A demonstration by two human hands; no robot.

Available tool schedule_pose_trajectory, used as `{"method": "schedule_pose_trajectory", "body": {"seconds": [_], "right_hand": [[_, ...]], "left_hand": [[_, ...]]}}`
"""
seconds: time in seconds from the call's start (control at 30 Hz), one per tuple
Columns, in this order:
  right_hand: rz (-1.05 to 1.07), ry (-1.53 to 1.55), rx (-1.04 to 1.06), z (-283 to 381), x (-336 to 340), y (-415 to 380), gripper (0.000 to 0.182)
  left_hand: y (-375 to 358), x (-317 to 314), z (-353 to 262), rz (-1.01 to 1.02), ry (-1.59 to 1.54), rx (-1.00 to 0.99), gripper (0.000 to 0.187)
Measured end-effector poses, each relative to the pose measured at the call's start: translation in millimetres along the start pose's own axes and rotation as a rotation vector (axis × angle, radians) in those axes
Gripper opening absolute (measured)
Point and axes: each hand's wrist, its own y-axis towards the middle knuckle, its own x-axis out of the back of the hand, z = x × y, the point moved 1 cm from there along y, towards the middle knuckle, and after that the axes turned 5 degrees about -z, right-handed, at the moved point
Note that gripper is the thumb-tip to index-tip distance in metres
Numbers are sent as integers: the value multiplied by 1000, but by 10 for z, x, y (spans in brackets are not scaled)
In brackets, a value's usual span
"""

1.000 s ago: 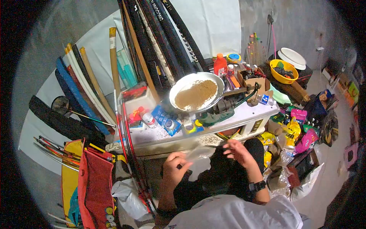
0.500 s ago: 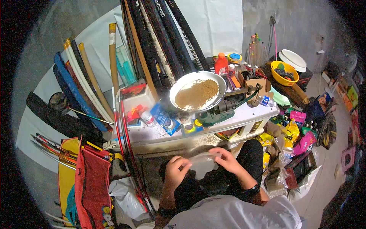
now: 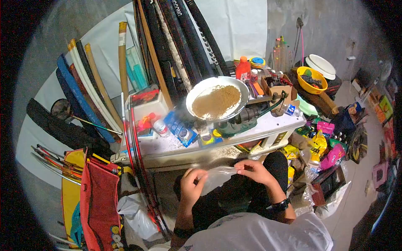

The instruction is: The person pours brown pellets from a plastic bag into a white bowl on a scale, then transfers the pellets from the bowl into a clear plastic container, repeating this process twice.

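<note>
Over my lap, a clear plastic bag (image 3: 218, 175) is stretched between both hands. My left hand (image 3: 193, 183) pinches its left edge between thumb and fingers. At its right end, the fingertips of my right hand (image 3: 253, 170) are closed on the rim. The bag looks thin and hangs slack below the grip. Beyond my hands, a white bowl (image 3: 193, 94) holding brown, grainy powder (image 3: 220, 102) stands on the white box-like bench. A blue packet (image 3: 181, 129) and a small white bottle (image 3: 161, 127) lie to the bowl's left.
Red fishing rods (image 3: 135, 154) lean at my left beside a red bag (image 3: 99, 196). The bench (image 3: 188, 154) spans the space before my knees. Colourful packets (image 3: 320, 144) are heaped on the right, below a yellow basin (image 3: 312, 85). Long rod cases (image 3: 184, 46) lean at the back.
The bag has been drawn out wider and tilted between my hands. My right hand has shifted slightly right, and my left hand's fingers have turned. The camera view has moved slightly.
</note>
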Motion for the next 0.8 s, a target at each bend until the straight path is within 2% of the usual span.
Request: {"method": "schedule_pose_trajectory", "body": {"seconds": [0.03, 0.27, 0.33, 0.43, 0.53, 0.57, 0.63, 0.67, 0.7, 0.77, 0.8], "right_hand": [[-9, -47, -29, 0, 6, 2, 31], [-64, 0, -12, -140, -120, 24, 22], [-103, -55, 13, -106, -124, 53, 20], [-153, -98, 54, -203, -106, 99, 17], [-161, -29, 7, -385, -91, 152, 19], [-158, -29, 6, -541, -77, 188, 19], [-70, 243, -280, -1089, -69, 254, 24], [-55, 422, -506, -1463, -85, 246, 25], [-47, 423, -506, -1904, -114, 236, 25], [-27, -102, -672, -2884, -320, 234, 23], [10, -256, -608, -3369, -439, 136, 25]], "left_hand": [[-10, -3, 15, 11, -33, 50, 10], [7, -2, -44, -5, -9, 10, 10], [29, 19, -61, -5, 36, -74, 9], [31, 81, -37, 30, 48, -40, 10], [10, 148, 64, 77, 54, -15, 7], [6, 177, 105, 75, 55, -13, 7], [-19, 270, 226, -31, 173, -48, 5], [-45, 325, 394, -62, 124, -95, 9], [-50, 362, 352, -68, 130, -92, 9], [-55, 501, 201, -343, -310, 366, 20], [-28, 576, 119, -343, -296, 365, 20]]}}
